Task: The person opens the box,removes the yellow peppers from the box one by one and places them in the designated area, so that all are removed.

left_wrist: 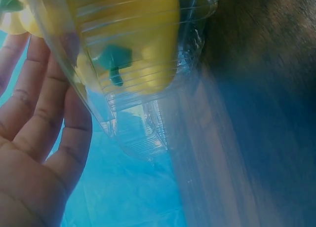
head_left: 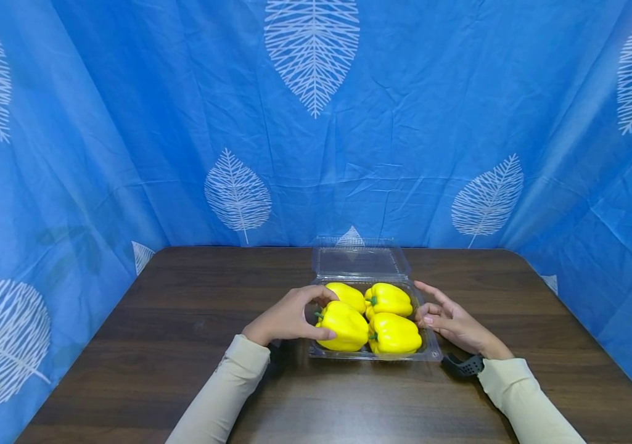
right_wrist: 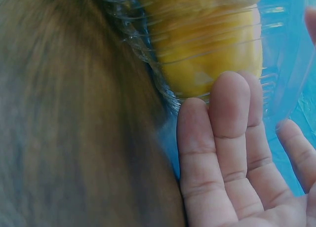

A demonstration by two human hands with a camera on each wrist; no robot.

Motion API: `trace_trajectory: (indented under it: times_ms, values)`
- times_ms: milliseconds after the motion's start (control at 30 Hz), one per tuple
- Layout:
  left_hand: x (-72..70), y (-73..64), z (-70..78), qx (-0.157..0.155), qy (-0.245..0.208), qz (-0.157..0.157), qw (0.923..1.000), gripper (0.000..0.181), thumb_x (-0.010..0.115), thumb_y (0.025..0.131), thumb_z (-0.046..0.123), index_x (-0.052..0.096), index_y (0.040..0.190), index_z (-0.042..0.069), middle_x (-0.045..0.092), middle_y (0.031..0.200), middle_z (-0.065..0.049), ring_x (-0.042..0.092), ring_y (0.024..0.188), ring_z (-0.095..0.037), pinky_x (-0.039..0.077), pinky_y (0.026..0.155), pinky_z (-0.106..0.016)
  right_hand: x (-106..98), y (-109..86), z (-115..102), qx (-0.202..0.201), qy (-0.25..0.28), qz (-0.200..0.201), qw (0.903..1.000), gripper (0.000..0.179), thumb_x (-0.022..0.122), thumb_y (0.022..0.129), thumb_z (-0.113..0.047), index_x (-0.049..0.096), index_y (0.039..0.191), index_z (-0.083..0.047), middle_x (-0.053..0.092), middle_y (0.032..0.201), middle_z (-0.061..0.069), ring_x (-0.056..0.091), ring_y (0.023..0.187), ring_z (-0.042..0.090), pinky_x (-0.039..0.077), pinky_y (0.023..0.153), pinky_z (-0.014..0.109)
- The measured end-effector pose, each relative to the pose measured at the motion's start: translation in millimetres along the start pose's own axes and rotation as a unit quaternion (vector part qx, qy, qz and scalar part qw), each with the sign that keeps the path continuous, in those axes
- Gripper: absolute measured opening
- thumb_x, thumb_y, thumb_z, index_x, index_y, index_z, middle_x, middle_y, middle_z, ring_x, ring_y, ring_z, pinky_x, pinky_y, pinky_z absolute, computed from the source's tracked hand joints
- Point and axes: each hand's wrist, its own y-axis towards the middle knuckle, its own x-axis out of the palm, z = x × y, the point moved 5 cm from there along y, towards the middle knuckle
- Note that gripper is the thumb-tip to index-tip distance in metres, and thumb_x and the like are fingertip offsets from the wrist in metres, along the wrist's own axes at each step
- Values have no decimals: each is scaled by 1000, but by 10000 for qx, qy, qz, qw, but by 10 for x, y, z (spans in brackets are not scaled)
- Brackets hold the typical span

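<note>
A clear plastic clamshell container [head_left: 432,353] stands on the table with its lid [head_left: 357,264] folded back. Several yellow bell peppers with green stems are at it. My left hand [head_left: 292,314] grips the front-left bell pepper [head_left: 344,328], thumb in front and fingers behind; this pepper sits a little higher than the others. Through the container wall in the left wrist view shows another bell pepper [left_wrist: 143,54]. With extended fingers, my right hand [right_wrist: 232,158] touches the container's right side, beside the front-right bell pepper [head_left: 396,334]. The back-left bell pepper [head_left: 349,296] is partly covered.
The dark wooden table [head_left: 193,333] spreads around the container. Behind it and at both sides hangs a blue cloth [head_left: 404,123] with white leaf prints. A black band [head_left: 462,365] circles my right wrist.
</note>
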Motion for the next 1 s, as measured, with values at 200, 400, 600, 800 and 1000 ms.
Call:
trace_trajectory:
  times_ms: [200, 400, 600, 800, 1000]
  values:
    - [-17, -15, -12, -37, -152, -14, 9999, 66, 81, 85, 31, 62, 141, 1, 67, 135, -12, 61, 116, -24, 57, 102, -34, -4, 6, 15, -12, -3, -26, 10000, 68, 52, 110, -4, 25, 168, -27, 67, 113, 0, 68, 108, 12, 57, 102, 25]
    - [-35, -22, -21, -18, -322, -7, 9995, 64, 81, 87, 29, 62, 141, 1, 67, 137, -13, 62, 118, -25, 57, 102, -33, -11, 4, 14, -64, 19, -78, 9999, 67, 52, 111, -3, 26, 167, -29, 68, 113, -1, 68, 108, 12, 57, 102, 25]
    - [-70, -30, -38, 1, -609, 38, 9981, 63, 82, 88, 26, 61, 142, 1, 67, 138, -14, 63, 118, -26, 57, 101, -30, -26, 0, 24, -92, 2, -96, 9999, 68, 51, 111, -3, 26, 168, -30, 68, 113, -1, 68, 108, 12, 57, 102, 25]
    - [-142, -53, -49, 135, -915, 163, 9956, 61, 82, 89, 23, 61, 141, -1, 67, 138, -16, 65, 119, -29, 59, 101, -32, -44, -7, 35, -161, -39, -93, 9998, 67, 49, 111, -2, 28, 167, -32, 68, 114, -1, 68, 108, 12, 57, 102, 25]
    - [-250, -85, -72, 316, -1084, 475, 9925, 60, 81, 90, 22, 61, 141, -2, 67, 137, -17, 64, 120, -31, 57, 104, -37, -46, -3, 30, -185, -33, -71, 9998, 65, 48, 111, -3, 34, 163, -38, 68, 114, -1, 69, 109, 13, 57, 102, 26]
